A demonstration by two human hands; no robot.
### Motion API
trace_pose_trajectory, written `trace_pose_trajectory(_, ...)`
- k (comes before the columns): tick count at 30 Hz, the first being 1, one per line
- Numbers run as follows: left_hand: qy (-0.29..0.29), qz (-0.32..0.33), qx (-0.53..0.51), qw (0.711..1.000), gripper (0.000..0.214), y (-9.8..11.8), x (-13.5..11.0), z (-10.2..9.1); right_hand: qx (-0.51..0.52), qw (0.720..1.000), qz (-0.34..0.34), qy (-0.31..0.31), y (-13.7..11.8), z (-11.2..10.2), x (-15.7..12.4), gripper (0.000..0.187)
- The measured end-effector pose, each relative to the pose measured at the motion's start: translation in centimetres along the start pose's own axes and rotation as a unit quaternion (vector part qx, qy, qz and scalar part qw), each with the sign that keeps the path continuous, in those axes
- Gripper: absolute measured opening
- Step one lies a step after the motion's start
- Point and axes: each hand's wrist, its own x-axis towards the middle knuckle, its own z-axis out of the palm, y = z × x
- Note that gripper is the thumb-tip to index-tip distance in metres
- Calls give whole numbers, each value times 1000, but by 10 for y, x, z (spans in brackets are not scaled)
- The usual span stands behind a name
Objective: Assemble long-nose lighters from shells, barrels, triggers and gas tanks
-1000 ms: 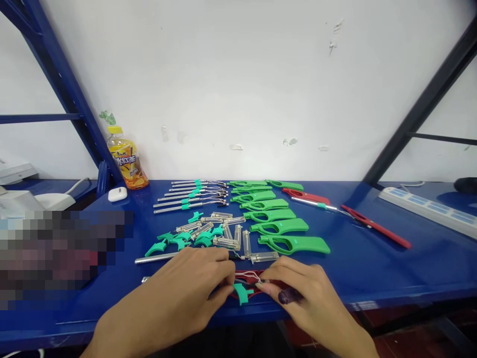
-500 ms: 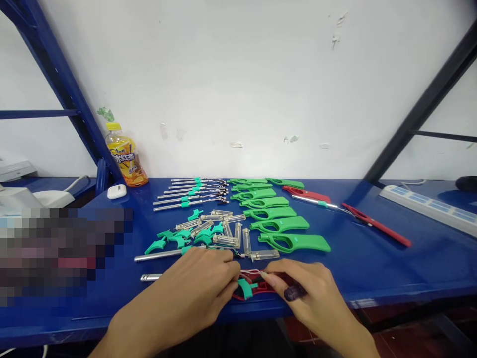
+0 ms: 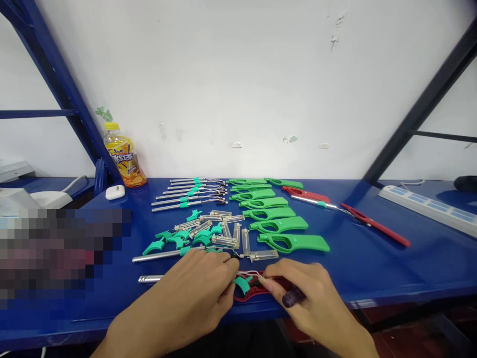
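A red lighter shell half (image 3: pixel 249 297) lies at the table's front edge, its inside facing up. My left hand (image 3: pixel 203 286) is closed over its front end, fingertips hidden. A metal lighter tube (image 3: pixel 149 279) sticks out to the left from under that hand. A teal trigger (image 3: pixel 243 285) sits at the shell, by my left fingers. White wires (image 3: pixel 251 273) run across the shell to my right hand (image 3: pixel 307 288), whose thumb and forefinger pinch down by a black part. That same hand also holds a dark purple handle (image 3: pixel 293 298) in its palm; its other end is hidden.
Behind my hands lie loose teal triggers (image 3: pixel 153 246), clear fuel tanks (image 3: pixel 225 241) and several tube assemblies (image 3: pixel 175 203). Green shell halves (image 3: pixel 294 243) form a column. Red shells (image 3: pixel 376 224) and a power strip (image 3: pixel 428 204) lie right; a drink bottle (image 3: pixel 126 159) stands left.
The teal trigger has shifted slightly left and up, toward my left fingers. Both hands stay nearly in place, with the right fingertips still at the wires.
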Motion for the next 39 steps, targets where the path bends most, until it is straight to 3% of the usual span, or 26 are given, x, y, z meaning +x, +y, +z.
trace_pose_trajectory(11,-17,8,8,1000,20,3,-1,0,-21,999,-5,-48,-3,-2,2,14)
trace_pose_trajectory(19,-46,6,39,998,22,3,-4,-4,-32,998,-39,-21,0,0,2,11)
trace_pose_trajectory(28,-28,3,37,999,19,6,1,-5,-37,997,-54,-28,2,0,0,9)
trace_pose_trajectory(34,-18,6,42,999,18,6,2,-4,-32,998,-45,-26,1,-2,3,18)
trace_pose_trajectory(39,-19,3,44,999,17,6,1,-5,6,998,-60,-19,2,-3,3,13)
